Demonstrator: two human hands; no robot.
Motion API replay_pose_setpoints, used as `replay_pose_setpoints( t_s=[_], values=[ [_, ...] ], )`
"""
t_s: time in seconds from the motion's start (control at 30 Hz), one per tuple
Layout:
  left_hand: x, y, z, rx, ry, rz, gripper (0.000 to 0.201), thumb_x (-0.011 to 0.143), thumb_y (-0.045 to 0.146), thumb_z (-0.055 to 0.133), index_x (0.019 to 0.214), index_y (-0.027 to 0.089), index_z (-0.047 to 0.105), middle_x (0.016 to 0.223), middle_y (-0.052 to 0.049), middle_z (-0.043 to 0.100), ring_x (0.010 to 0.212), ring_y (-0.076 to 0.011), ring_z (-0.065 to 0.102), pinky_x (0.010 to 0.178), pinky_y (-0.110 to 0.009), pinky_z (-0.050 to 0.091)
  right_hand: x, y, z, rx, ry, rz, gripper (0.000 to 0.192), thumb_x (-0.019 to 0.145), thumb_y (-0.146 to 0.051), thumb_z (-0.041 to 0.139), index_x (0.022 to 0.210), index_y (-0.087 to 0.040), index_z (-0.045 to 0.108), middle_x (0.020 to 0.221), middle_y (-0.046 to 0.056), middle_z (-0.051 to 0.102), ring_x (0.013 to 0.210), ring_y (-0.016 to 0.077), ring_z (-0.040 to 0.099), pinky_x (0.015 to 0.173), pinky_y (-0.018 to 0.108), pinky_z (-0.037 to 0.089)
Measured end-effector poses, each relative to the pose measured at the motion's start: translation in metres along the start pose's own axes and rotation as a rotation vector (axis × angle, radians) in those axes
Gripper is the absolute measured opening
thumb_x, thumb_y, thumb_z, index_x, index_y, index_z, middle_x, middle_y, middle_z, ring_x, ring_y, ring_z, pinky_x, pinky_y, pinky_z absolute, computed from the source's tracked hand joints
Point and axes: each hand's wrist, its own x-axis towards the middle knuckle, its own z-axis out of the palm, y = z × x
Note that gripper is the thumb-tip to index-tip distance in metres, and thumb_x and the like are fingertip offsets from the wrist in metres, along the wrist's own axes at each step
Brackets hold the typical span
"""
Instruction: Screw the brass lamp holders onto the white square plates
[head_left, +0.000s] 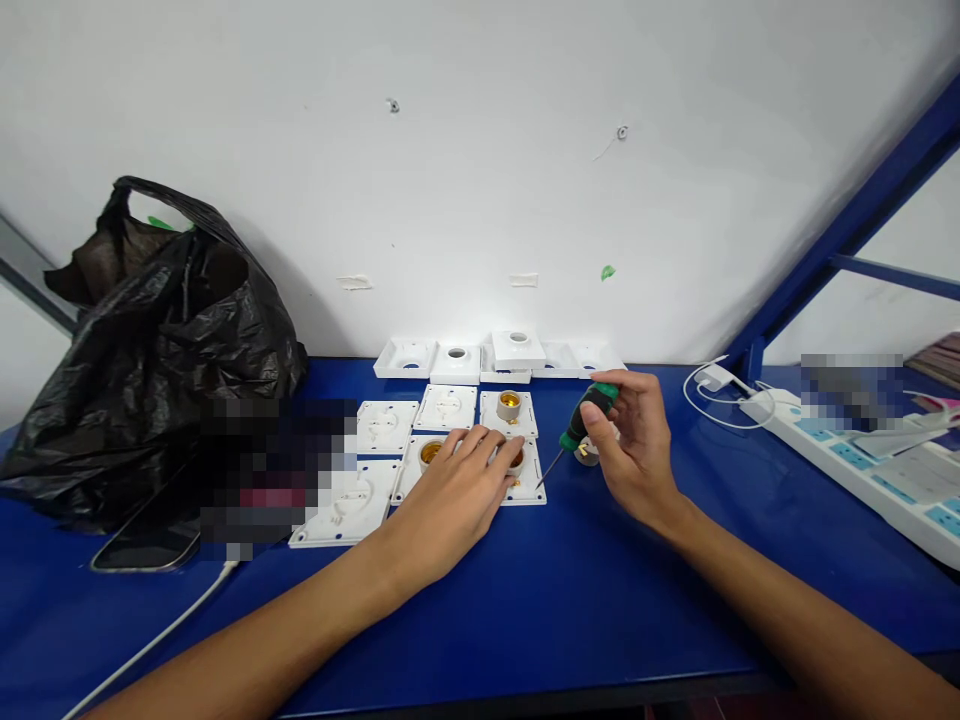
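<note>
My right hand [637,450] grips a screwdriver [577,428] by its green and black handle. The thin shaft slants down to the left, its tip by the front right corner of a square white base plate [534,468]. On that plate my left hand [457,500] closes its fingers round a lamp socket [517,464], which they partly cover. Just left of it, a second socket with a brass-coloured inside [430,455] sits on another plate. Behind the fingers stands a third socket on its plate [508,404]. A loose round socket [588,456] lies behind the screwdriver, partly hidden by my right hand.
Flat white plates [349,505] lie to the left. White square covers [456,364] line the wall, one stacked. A black plastic bag [165,360] and a phone [154,535] with a white cable [161,635] occupy the left side. Power strips [855,460] run along the right.
</note>
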Motion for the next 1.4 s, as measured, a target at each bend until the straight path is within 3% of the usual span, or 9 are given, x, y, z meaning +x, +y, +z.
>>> replay_pose_setpoints(
  t_s=[0.17,0.33,0.5,0.63,0.87,1.03,1.13,1.2,1.4],
  values=[
    [0.002,-0.005,-0.008,-0.064,0.054,-0.053,0.036,0.112,0.033,0.046,0.144,0.02,0.054,0.134,-0.011,0.065,0.127,-0.0315,0.058,0.113,-0.052,0.041,0.0,0.001,0.001,-0.017,-0.055,0.004,0.025,0.101,-0.029,0.065,0.125,-0.028,0.057,0.098,-0.001,0.061,0.079,0.0126,0.063,0.065,0.026,0.055],
    [0.013,-0.039,-0.019,-0.064,0.145,-0.216,0.034,0.111,0.033,0.04,0.135,0.017,0.059,0.132,-0.013,0.065,0.123,-0.0318,0.061,0.108,-0.051,0.045,-0.001,0.002,0.001,-0.046,-0.09,0.019,0.025,0.102,-0.032,0.064,0.126,-0.028,0.057,0.096,-0.002,0.06,0.078,0.0133,0.063,0.068,0.029,0.055],
    [0.024,-0.078,-0.033,0.02,-0.075,-0.264,0.027,0.102,0.029,0.05,0.121,0.019,0.067,0.128,-0.013,0.07,0.117,-0.0332,0.066,0.1,-0.047,0.048,-0.001,0.001,0.001,-0.037,-0.115,-0.028,0.026,0.102,-0.028,0.064,0.127,-0.028,0.056,0.1,-0.001,0.061,0.078,0.0119,0.062,0.069,0.028,0.055],
    [0.033,-0.087,-0.046,0.01,-0.215,-0.265,0.016,0.095,0.029,0.058,0.101,0.023,0.072,0.107,-0.008,0.076,0.099,-0.0284,0.07,0.085,-0.038,0.05,0.0,-0.001,0.001,-0.021,-0.136,-0.043,0.026,0.102,-0.027,0.064,0.127,-0.028,0.056,0.101,-0.001,0.062,0.075,0.0114,0.061,0.067,0.029,0.055],
    [0.045,-0.085,-0.045,-0.026,-0.279,-0.25,0.013,0.087,0.02,0.06,0.082,0.021,0.072,0.094,-0.007,0.076,0.086,-0.0249,0.068,0.073,-0.033,0.046,0.002,-0.005,0.002,0.001,-0.15,-0.053,0.025,0.102,-0.027,0.062,0.126,-0.027,0.055,0.097,-0.001,0.061,0.073,0.0114,0.061,0.062,0.028,0.056],
    [0.037,-0.088,-0.06,-0.066,-0.193,-0.297,0.021,0.098,0.03,0.054,0.095,0.021,0.072,0.101,-0.008,0.075,0.088,-0.0246,0.068,0.074,-0.034,0.047,0.001,-0.004,0.001,-0.018,-0.095,-0.088,0.024,0.102,-0.028,0.064,0.125,-0.028,0.056,0.097,-0.001,0.062,0.072,0.0119,0.061,0.061,0.029,0.056],
    [0.022,-0.07,-0.074,-0.148,-0.081,-0.283,0.021,0.102,0.036,0.054,0.097,0.023,0.07,0.1,-0.006,0.075,0.089,-0.0232,0.067,0.079,-0.034,0.048,0.002,-0.004,-0.001,-0.046,0.03,-0.106,0.024,0.1,-0.028,0.067,0.123,-0.029,0.058,0.092,-0.002,0.06,0.068,0.0118,0.059,0.058,0.028,0.054],
    [0.008,-0.044,-0.077,-0.221,-0.033,-0.17,0.017,0.103,0.033,0.055,0.097,0.024,0.068,0.099,-0.003,0.074,0.091,-0.0219,0.067,0.08,-0.033,0.048,0.004,-0.004,-0.003,-0.055,0.123,-0.11,0.024,0.099,-0.027,0.068,0.12,-0.029,0.059,0.09,-0.003,0.059,0.066,0.0111,0.057,0.056,0.027,0.052],
    [-0.023,0.051,-0.057,-0.086,-0.138,0.294,0.014,0.1,0.011,0.053,0.103,0.022,0.062,0.102,-0.004,0.07,0.091,-0.0215,0.064,0.096,-0.037,0.045,0.013,0.0,-0.006,-0.045,0.208,-0.098,0.022,0.099,-0.025,0.068,0.118,-0.028,0.059,0.092,-0.003,0.057,0.067,0.0101,0.06,0.053,0.025,0.05]
  ],
)
